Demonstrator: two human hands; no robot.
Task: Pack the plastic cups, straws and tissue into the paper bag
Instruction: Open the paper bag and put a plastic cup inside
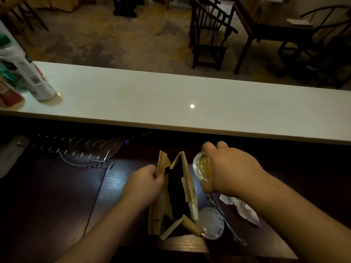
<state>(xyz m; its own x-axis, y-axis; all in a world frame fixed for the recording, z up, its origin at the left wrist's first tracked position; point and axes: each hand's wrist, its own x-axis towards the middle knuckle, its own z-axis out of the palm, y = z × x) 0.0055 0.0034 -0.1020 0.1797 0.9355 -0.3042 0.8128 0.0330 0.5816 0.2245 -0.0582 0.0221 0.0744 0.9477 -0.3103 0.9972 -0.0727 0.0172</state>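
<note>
Head view: we were packing at the dark tabletop (57,196), one cup in hand.

The paper bag's (188,179) inside was black; we could not see its contents. Our left hand (146,185) pinched the bag's left rim. Our right hand (231,169), fingers curled, gripped a plastic cup (202,166) beside the bag's mouth. A second cup (211,223), straws (226,219) and tissue (241,207) lay near the front edge.
</note>
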